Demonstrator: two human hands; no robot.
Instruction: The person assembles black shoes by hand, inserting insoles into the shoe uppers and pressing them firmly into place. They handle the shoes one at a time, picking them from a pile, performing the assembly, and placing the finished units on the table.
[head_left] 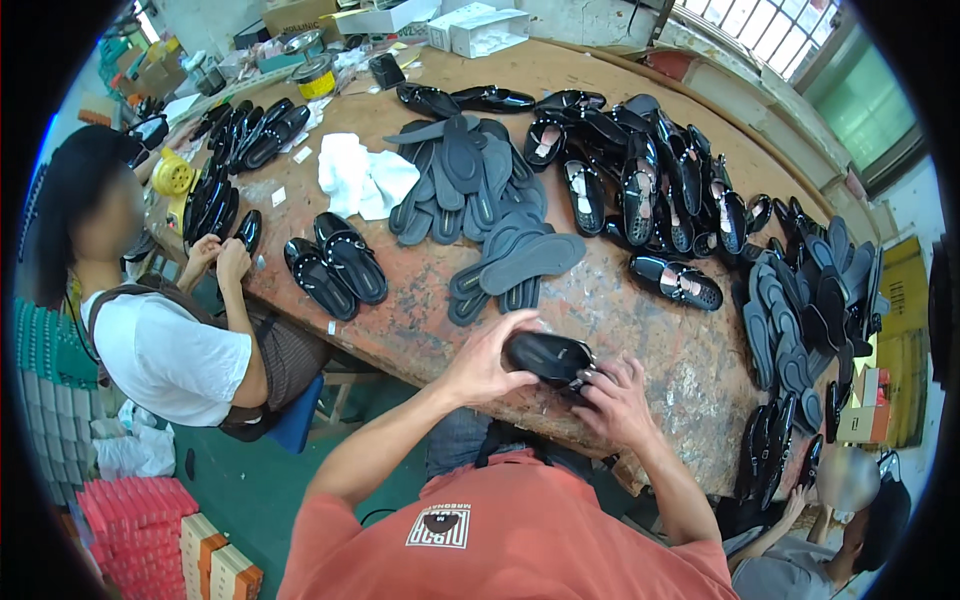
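Note:
A black shoe point(545, 358) is held between my two hands just over the near edge of the table. My left hand point(492, 362) grips its left end, thumb below and fingers above. The fingers of my right hand point(615, 398) close on the shoe's strapped right end and partly cover it. Beyond my hands lies a pile of dark grey insoles point(530, 262), some overlapping. A pair of black slip-on shoes point(335, 268) rests on the tabletop to the left of that pile. To the right, a single shiny black shoe point(676, 282) lies by itself.
The worn table point(600, 330) carries a heap of black shoes point(650, 180), more insoles point(800, 310) at right and a white cloth point(365, 178). One person point(170, 340) sits at left, another point(820, 560) at lower right. Pink stacks point(135, 535) stand on the floor.

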